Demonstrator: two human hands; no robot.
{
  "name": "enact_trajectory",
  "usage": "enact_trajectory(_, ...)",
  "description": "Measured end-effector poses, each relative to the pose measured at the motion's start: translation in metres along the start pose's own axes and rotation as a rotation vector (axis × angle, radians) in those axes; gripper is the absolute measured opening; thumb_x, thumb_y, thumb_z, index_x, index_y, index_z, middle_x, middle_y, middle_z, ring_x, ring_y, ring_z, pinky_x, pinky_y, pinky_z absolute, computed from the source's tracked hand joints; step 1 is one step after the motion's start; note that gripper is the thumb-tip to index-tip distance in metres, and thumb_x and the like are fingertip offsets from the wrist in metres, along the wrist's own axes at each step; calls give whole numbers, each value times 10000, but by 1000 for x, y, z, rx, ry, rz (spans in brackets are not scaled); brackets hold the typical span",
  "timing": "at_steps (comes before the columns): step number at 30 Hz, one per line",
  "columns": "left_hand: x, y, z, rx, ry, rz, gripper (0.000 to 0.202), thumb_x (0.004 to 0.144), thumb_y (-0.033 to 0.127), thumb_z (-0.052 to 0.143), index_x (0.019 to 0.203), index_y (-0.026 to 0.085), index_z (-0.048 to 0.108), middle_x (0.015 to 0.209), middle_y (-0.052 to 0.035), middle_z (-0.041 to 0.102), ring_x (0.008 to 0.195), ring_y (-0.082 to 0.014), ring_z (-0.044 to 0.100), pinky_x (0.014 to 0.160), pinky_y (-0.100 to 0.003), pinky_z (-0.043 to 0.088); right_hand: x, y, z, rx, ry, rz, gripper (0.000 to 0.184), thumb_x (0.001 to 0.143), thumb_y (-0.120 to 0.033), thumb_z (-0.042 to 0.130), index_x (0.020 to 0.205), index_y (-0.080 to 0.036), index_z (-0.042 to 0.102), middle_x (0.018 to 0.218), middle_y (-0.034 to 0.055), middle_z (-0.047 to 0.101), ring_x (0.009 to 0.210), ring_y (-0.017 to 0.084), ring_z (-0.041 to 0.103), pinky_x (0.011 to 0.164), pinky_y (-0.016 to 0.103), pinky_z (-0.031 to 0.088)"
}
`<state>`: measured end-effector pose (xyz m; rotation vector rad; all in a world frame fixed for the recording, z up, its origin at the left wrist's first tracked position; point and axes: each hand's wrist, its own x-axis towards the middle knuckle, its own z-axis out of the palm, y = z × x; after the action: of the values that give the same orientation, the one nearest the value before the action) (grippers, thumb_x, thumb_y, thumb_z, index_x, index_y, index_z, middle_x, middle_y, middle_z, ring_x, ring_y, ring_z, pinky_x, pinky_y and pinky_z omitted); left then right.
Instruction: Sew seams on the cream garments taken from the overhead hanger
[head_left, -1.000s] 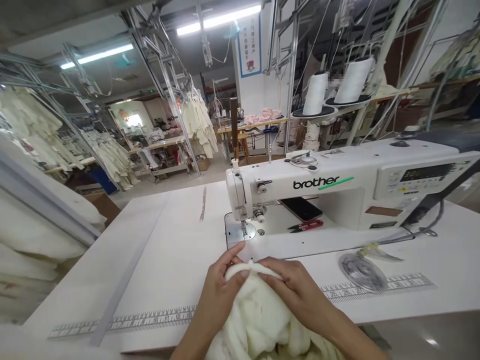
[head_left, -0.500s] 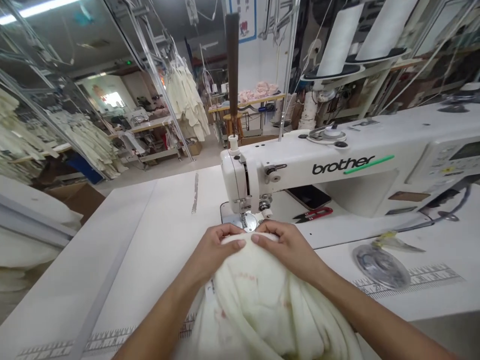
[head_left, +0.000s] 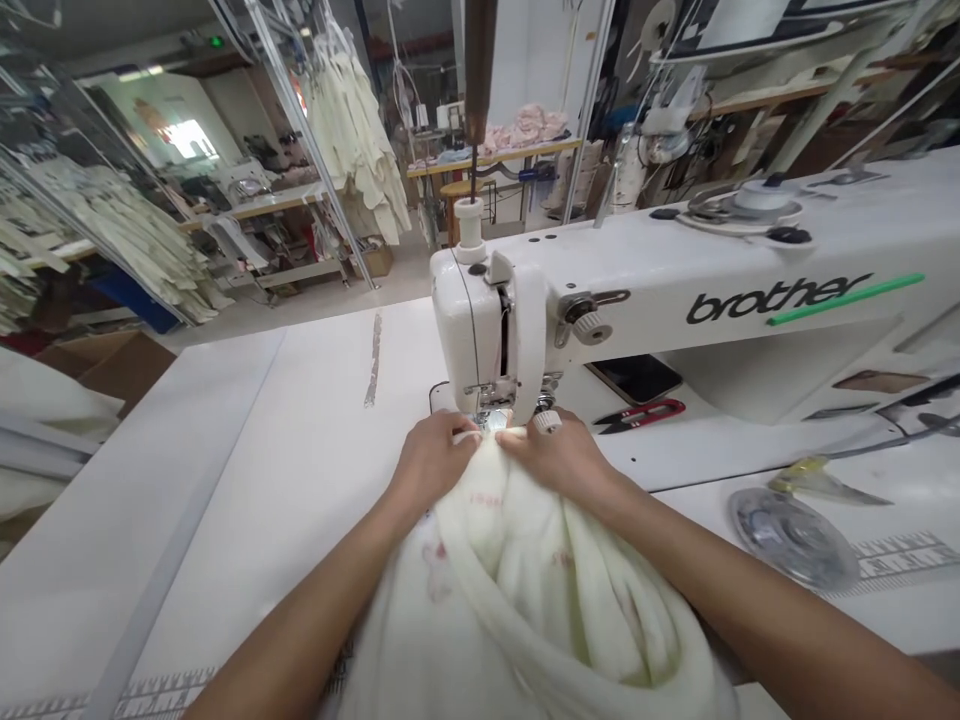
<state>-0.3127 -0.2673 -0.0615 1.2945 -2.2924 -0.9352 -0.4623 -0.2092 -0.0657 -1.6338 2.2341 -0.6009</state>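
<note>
A pale cream garment (head_left: pixel 525 580) with small printed figures lies bunched in front of the sewing machine (head_left: pixel 480 320). My left hand (head_left: pixel 439 455) pinches its far edge on the left, just below the needle area. On the other side of that edge my right hand (head_left: pixel 566 455) grips the cloth, thumb and fingers closed, partly behind a small white knob of the machine. The edge between my fingertips lies right at the presser foot (head_left: pixel 491 418); whether it is under the foot I cannot tell.
Right of the needle, under the machine arm, lie red-handled thread snips (head_left: pixel 645 415) and a phone (head_left: pixel 637 378). A clear round case (head_left: pixel 795 540) sits on the table's right side near a printed ruler strip (head_left: pixel 900 560). Garments hang on racks (head_left: pixel 349 130) behind.
Both hands have moved forward with the garment, bringing its edge from in front of the needle plate up to the presser foot. The head view has come closer to the machine.
</note>
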Motion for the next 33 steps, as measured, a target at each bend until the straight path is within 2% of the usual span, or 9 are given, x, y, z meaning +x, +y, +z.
enact_trajectory(8,1,4,5,62,67,-75,201,757,321,434,691,201,580,699,1,584,660,-159,522,579,-255,331,1,-2,-2,-104,32,3,162,737,-270,476,725,-173,606,648,24,565,578,161,489,482,239,275)
enact_trajectory(14,4,4,6,89,64,-92,135,726,275,459,649,202,543,671,16,575,632,-143,503,541,-234,300,1,-1,-2,-111,53,-11,148,757,-273,496,708,-183,601,619,1,562,563,144,495,485,229,276)
enact_trajectory(18,6,4,6,105,72,-74,108,716,232,448,685,200,546,709,6,594,651,-148,512,547,-231,302,2,-1,-2,-120,60,-14,158,770,-279,504,670,-185,584,567,-9,541,522,136,476,474,229,270)
enact_trajectory(22,7,4,6,111,67,-56,127,742,265,449,716,195,553,754,-7,611,693,-164,530,571,-239,324,2,0,-1,-139,77,-10,166,772,-279,515,661,-176,582,556,-3,538,496,133,467,464,232,266)
enact_trajectory(29,9,0,6,105,68,-27,134,753,268,448,759,192,559,772,-11,630,725,-173,553,608,-249,362,2,1,-1,-149,66,-21,169,785,-309,527,708,-173,591,681,20,605,575,145,512,484,228,288)
enact_trajectory(33,10,-2,6,149,81,-22,146,768,287,433,755,189,540,745,-10,614,694,-170,542,576,-249,345,4,3,0,-147,66,-31,183,785,-318,520,703,-172,594,697,31,616,584,154,518,484,233,285)
